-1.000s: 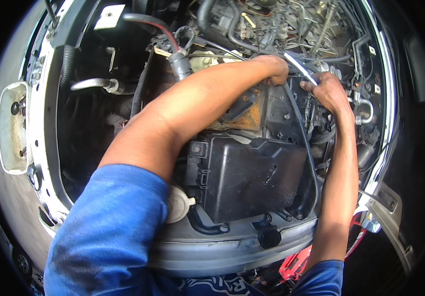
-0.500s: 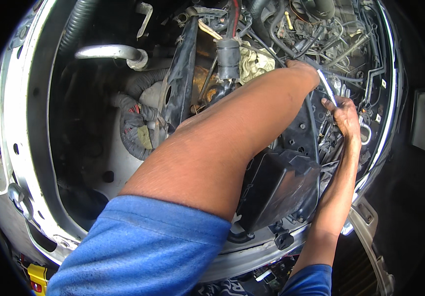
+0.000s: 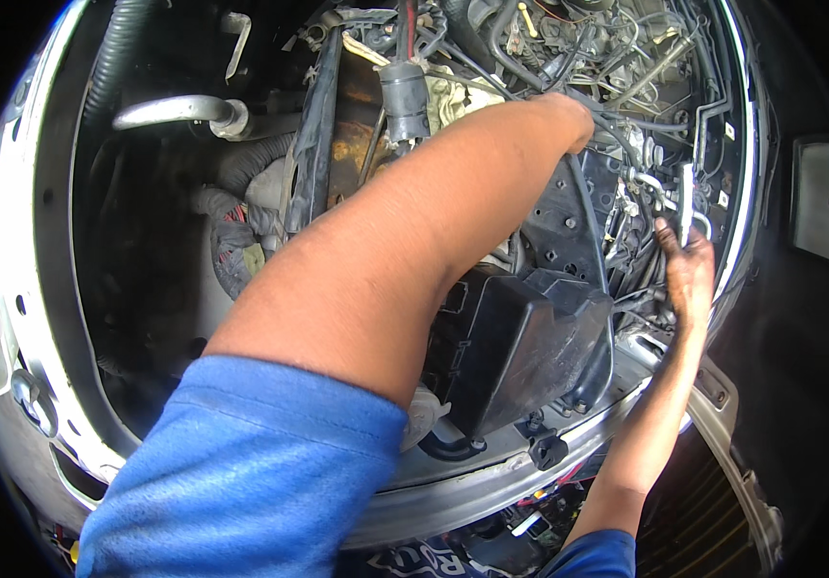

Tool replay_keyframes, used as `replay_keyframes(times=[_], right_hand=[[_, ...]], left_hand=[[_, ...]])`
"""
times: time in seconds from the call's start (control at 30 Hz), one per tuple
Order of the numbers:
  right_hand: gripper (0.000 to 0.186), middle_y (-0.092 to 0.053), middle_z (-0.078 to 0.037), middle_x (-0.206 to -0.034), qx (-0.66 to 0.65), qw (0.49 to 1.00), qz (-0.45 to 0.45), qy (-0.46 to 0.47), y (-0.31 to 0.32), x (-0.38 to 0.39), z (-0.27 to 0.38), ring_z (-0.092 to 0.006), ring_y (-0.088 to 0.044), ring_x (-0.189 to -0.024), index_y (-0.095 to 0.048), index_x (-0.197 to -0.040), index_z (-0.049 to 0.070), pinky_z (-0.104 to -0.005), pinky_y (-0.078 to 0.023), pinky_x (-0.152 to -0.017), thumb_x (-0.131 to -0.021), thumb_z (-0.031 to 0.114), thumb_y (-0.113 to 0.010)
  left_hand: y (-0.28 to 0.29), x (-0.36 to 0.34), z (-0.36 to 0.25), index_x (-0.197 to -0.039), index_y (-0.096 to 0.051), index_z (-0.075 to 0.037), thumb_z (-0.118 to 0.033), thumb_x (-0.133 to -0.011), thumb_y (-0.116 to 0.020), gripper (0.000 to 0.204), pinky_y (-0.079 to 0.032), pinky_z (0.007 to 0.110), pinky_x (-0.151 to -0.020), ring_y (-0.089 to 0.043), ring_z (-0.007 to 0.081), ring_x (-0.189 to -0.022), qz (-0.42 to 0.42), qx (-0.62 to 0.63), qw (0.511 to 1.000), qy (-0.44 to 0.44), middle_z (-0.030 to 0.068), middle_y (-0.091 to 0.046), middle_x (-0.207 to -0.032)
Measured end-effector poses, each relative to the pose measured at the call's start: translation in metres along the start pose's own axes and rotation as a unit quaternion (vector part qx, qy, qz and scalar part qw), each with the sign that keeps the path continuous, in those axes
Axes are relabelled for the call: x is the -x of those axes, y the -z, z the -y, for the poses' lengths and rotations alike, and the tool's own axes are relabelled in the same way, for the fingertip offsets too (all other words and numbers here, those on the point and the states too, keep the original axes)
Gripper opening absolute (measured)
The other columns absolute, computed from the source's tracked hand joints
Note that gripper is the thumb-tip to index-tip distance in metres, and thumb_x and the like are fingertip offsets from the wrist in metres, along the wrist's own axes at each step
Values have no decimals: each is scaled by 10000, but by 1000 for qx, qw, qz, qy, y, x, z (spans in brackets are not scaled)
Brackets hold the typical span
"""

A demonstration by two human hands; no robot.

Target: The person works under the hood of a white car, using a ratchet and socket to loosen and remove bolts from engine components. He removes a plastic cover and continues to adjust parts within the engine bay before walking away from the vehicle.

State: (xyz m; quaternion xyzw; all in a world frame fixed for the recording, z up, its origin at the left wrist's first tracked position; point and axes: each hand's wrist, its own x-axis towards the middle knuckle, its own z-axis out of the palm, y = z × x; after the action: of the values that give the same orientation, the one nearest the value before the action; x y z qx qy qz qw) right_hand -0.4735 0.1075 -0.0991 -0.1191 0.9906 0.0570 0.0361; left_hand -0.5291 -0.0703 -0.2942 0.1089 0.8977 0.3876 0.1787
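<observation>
Most of what you see is your own left forearm, laid across the engine bay [image 3: 39,289] and covering its middle. Below it sits a black plastic box [image 3: 520,342], with a rubber hose [image 3: 595,289] curving along its right edge. Your left hand [image 3: 569,120] is sunk to the wrist among wires and hoses, so I cannot tell its grip. Your right hand [image 3: 689,275] pinches a slim metal tool [image 3: 687,197] upright near the right fender edge, close beside small metal pipes [image 3: 650,183].
</observation>
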Motion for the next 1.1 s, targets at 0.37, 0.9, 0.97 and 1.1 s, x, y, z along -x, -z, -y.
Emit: replay_keyframes(times=[0.37, 0.9, 0.97, 1.1], right_hand=[[768, -526, -311, -1439, 14, 997, 42, -63, -39, 5, -39, -414, -491, -1376, -459, -1468, -62, -432, -356, -1151, -1001, 539, -559], [205, -557, -26, -718, -448, 879, 109, -117, -20, 21, -93, -103, -465, -535, -657, -932, -8, -274, -477, -535, -756, -32, -554], [237, -591, -43, -748, -395, 897, 168, -107, -16, 26, -95, -111, -505, -589, -691, -944, -22, -274, -472, -525, -739, -27, -571], [429, -651, -25, -874, -312, 886, 334, -81, -38, 31, -103, -112, -549, -727, -709, -1145, -10, -257, -462, -645, -732, -8, -592]], left_hand=[[2, -37, -22, -1239, -722, -93, -209, -912, -545, 389, -536, 405, -987, -660, 311, -1199, -108, -53, 990, -72, 126, -683, -1313], [-5, -8, 4, -1550, -427, -210, -720, -1007, -253, 766, -292, 474, -1213, -342, 301, -1500, 0, 109, 994, -23, 77, -381, -1623], [-6, -9, 5, -1548, -430, -207, -716, -1009, -253, 763, -293, 475, -1213, -343, 303, -1499, -5, 107, 994, -27, 78, -383, -1622], [-7, -12, 6, -1546, -431, -196, -698, -1017, -253, 751, -298, 470, -1212, -349, 309, -1494, 0, 90, 995, -32, 80, -389, -1618]])
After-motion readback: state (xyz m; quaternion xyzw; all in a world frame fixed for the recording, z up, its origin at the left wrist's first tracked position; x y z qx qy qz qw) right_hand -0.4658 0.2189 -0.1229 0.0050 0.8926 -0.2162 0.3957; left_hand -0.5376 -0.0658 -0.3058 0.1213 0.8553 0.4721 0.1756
